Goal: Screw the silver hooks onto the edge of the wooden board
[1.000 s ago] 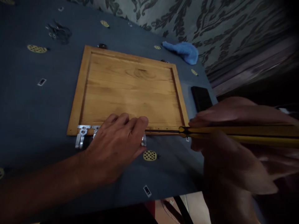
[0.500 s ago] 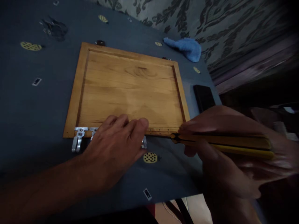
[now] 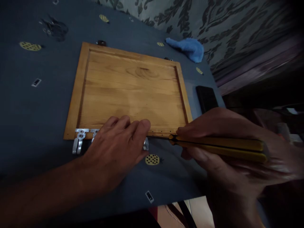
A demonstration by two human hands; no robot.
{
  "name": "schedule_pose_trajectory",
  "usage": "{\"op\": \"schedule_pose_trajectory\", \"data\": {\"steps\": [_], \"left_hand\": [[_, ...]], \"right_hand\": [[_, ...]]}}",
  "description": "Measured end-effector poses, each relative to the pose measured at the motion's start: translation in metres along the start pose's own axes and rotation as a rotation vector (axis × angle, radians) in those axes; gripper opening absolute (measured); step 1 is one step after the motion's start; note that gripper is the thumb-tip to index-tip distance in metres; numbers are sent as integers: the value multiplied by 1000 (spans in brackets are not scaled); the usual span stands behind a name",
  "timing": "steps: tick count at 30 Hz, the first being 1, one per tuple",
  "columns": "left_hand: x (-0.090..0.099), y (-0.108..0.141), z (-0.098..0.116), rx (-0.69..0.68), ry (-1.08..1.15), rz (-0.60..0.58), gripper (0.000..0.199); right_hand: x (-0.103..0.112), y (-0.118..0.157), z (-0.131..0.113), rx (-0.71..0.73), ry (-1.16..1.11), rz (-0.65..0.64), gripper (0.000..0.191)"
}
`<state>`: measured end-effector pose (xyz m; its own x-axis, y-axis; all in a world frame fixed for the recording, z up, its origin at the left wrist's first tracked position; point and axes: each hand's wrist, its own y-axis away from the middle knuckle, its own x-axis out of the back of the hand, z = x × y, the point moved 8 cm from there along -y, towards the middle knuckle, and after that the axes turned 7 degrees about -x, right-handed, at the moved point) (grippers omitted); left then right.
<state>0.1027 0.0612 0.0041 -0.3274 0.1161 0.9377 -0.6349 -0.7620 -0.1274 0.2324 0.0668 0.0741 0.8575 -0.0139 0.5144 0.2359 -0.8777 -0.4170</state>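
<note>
A framed wooden panel (image 3: 133, 88) lies on the blue patterned cloth. Along its near edge are metal clips (image 3: 80, 139), some partly covered by my left hand (image 3: 118, 148). That hand is bent over the edge, its fingers pressed together; whatever is beneath them is hidden. My right hand (image 3: 220, 142) is closed round the yellow and black handle of a screwdriver (image 3: 213, 146), which points left along the panel's near edge. The thin shaft runs toward the clips beside my left hand, and its tip is hidden. Small holes dot the near rail between the hands.
To the panel's right lies a black flat object (image 3: 207, 98). A blue cloth (image 3: 190, 49) rests at the back right, before a patterned wall covering. A dark tangled item, possibly printed or metal, is at the back left (image 3: 54, 28). Small dark pieces show behind the panel's far edge.
My right hand and the screwdriver have moved a little left, toward my left hand, so less of the shaft shows. My left hand has stayed in place on the edge.
</note>
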Motion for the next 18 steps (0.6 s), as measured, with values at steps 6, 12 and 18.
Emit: {"op": "schedule_pose_trajectory", "data": {"steps": [6,12,18], "left_hand": [[1,-2,0,1,1,-7,36],[2,1,2,-17,10,7,34],[4,0,2,-25,-16,43,36]], "right_hand": [[-4,1,-4,134,109,-129,21],[-4,-1,-2,39,123,-144,15],[-2,7,9,-22,58,-39,9]]}}
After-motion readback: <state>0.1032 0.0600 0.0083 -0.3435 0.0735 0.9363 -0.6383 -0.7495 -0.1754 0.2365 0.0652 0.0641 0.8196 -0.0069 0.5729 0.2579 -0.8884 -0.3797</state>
